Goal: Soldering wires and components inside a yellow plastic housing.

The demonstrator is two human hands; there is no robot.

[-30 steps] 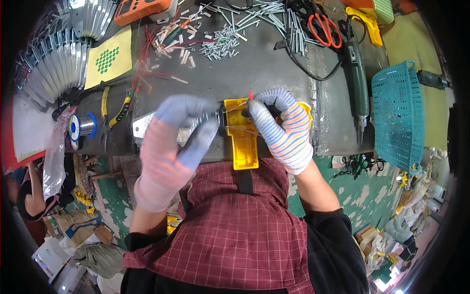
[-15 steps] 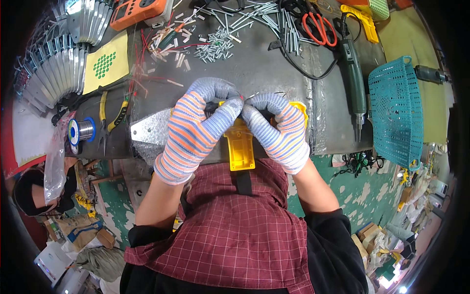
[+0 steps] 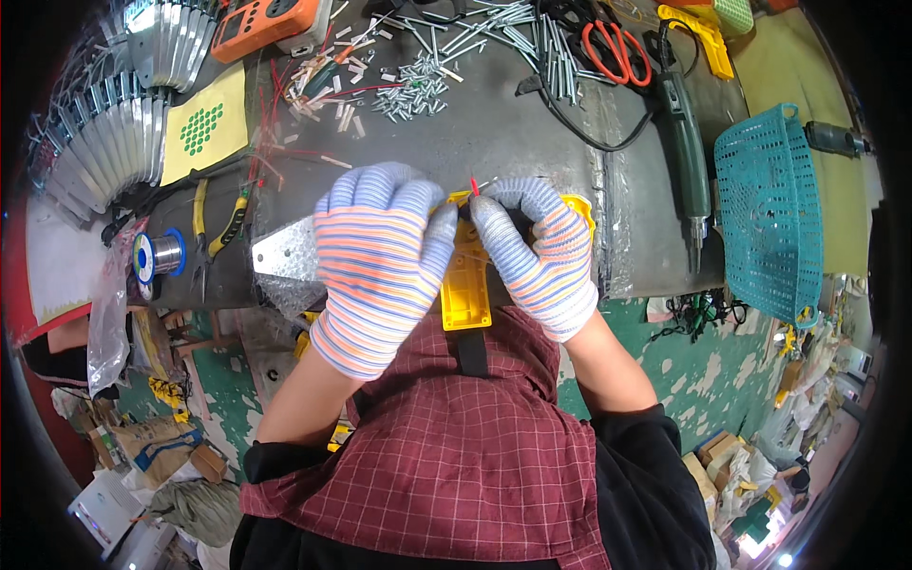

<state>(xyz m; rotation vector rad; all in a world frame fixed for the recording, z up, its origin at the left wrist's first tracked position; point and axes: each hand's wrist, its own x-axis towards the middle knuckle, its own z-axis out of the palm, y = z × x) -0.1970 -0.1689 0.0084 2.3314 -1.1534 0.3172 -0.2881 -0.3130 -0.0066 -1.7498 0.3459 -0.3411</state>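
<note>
No lettering or numbers legible. Yellow rectangular paper sheet (image 3: 226, 90): grouped round green dots. Orange boxy plastic device (image 3: 249, 30): any markings too small to read.

Hiding one end of a metal plate (image 3: 285, 250) and part of a yellow housing (image 3: 465, 302), the left grip (image 3: 380, 271) is blurring at its fingers. The right grip (image 3: 543, 252) is covering more of the housing and concealing the lower end of a slim red piece (image 3: 475, 186), which is proving too small to identify. The top edge is cropping an orange meter (image 3: 261, 26); the bottom edge is cutting off a black sleeve (image 3: 655, 494).
</note>
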